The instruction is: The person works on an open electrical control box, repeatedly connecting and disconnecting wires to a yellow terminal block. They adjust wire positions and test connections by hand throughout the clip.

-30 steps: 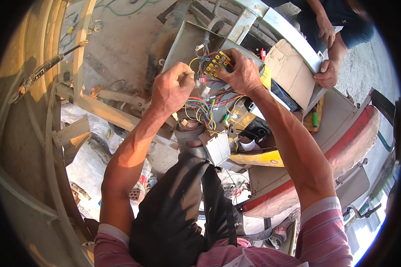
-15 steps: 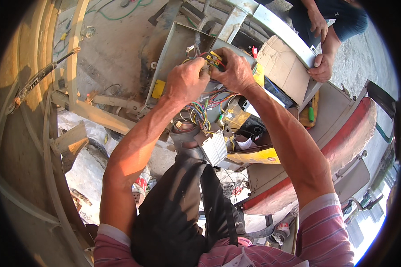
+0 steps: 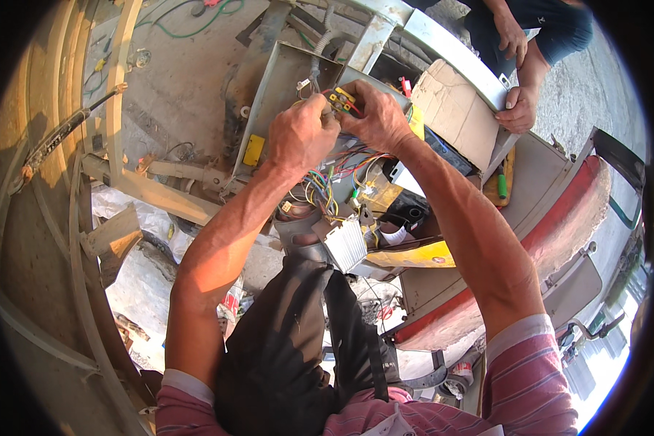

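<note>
My right hand (image 3: 379, 120) grips a yellow terminal block (image 3: 341, 97) with coloured wires running to it, above an open grey metal box (image 3: 272, 80). My left hand (image 3: 304, 138) is closed right beside the block, fingertips pinched on something small that they mostly hide. Below both hands lie a tangle of coloured wires (image 3: 324, 186) with small plugs and a finned silver controller (image 3: 345, 246). A small yellow piece (image 3: 253, 150) sits at the box's left side.
Another person's hands (image 3: 517, 109) are at the upper right, one on a metal frame bar (image 3: 450, 43). Cardboard (image 3: 454, 112), a green-handled tool (image 3: 501, 187) and a red-edged panel (image 3: 570, 211) lie right. Wooden framing (image 3: 120, 109) stands left; cables lie on the floor behind.
My left hand has moved right and slightly up, from apart to right beside the yellow block, uncovering the yellow piece behind it. The whole view has shifted slightly.
</note>
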The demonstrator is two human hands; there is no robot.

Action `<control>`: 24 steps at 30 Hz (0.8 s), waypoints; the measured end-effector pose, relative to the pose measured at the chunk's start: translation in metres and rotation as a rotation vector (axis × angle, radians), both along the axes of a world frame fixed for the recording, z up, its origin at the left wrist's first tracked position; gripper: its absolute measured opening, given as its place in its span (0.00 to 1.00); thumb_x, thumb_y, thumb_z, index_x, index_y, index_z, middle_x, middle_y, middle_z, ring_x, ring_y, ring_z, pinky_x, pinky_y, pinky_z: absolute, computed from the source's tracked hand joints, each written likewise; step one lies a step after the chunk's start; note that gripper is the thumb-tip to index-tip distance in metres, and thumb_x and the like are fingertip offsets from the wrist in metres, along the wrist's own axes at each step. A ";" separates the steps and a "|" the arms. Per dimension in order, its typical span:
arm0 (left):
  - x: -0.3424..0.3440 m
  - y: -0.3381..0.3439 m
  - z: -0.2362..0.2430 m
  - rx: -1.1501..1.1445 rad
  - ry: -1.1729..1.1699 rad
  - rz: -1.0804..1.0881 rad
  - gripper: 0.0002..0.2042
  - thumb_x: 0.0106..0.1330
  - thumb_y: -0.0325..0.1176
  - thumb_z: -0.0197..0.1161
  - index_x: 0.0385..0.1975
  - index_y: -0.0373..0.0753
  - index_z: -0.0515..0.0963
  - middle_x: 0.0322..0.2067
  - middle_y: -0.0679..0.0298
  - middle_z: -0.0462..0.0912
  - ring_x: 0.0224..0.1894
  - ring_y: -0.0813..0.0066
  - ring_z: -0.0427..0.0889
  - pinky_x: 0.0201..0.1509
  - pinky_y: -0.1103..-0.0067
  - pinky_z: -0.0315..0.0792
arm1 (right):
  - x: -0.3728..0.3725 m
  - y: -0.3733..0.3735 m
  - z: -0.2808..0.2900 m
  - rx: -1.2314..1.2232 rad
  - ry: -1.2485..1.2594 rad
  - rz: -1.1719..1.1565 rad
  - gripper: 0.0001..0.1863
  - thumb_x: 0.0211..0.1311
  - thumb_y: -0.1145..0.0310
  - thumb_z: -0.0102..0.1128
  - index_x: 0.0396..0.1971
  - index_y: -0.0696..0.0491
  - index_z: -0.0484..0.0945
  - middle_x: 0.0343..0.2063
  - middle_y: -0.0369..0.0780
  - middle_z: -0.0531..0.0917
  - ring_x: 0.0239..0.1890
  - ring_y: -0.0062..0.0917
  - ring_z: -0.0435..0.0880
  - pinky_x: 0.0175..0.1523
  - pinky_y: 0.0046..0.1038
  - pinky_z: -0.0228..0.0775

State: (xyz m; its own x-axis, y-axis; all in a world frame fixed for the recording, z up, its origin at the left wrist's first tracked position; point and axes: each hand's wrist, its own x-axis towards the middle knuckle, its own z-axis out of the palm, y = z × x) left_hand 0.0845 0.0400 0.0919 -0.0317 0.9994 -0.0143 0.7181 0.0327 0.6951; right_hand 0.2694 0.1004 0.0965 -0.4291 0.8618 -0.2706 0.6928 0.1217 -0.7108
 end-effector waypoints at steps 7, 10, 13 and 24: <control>0.002 -0.004 -0.008 0.142 -0.028 0.029 0.06 0.63 0.27 0.71 0.36 0.39 0.81 0.33 0.54 0.89 0.36 0.46 0.89 0.38 0.60 0.82 | 0.003 0.006 0.002 -0.059 0.050 0.046 0.25 0.62 0.63 0.75 0.57 0.58 0.82 0.44 0.47 0.91 0.46 0.33 0.91 0.56 0.34 0.82; 0.005 -0.007 -0.010 0.216 0.003 -0.013 0.06 0.64 0.27 0.71 0.37 0.39 0.80 0.33 0.55 0.87 0.35 0.47 0.88 0.38 0.59 0.81 | 0.005 0.005 -0.001 -0.071 0.098 0.025 0.26 0.61 0.57 0.71 0.56 0.54 0.83 0.45 0.49 0.89 0.51 0.47 0.89 0.57 0.44 0.79; 0.003 -0.010 -0.010 0.293 0.023 -0.073 0.06 0.66 0.30 0.71 0.37 0.41 0.79 0.32 0.58 0.83 0.34 0.48 0.86 0.39 0.57 0.79 | 0.006 0.005 -0.005 -0.123 0.150 0.012 0.26 0.61 0.58 0.73 0.56 0.55 0.83 0.44 0.50 0.89 0.48 0.45 0.89 0.56 0.42 0.80; -0.008 -0.009 -0.009 0.225 -0.089 -0.097 0.07 0.68 0.29 0.71 0.41 0.38 0.81 0.37 0.54 0.87 0.39 0.45 0.88 0.42 0.57 0.81 | 0.008 0.007 -0.006 -0.109 0.170 0.031 0.25 0.63 0.62 0.75 0.57 0.58 0.83 0.44 0.47 0.90 0.47 0.36 0.90 0.56 0.37 0.81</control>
State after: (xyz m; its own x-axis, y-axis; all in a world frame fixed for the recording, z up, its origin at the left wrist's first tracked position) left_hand 0.0764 0.0310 0.0824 0.0561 0.9760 0.2103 0.6460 -0.1961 0.7377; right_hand 0.2777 0.1069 0.0904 -0.5024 0.8169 -0.2834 0.5592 0.0570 -0.8271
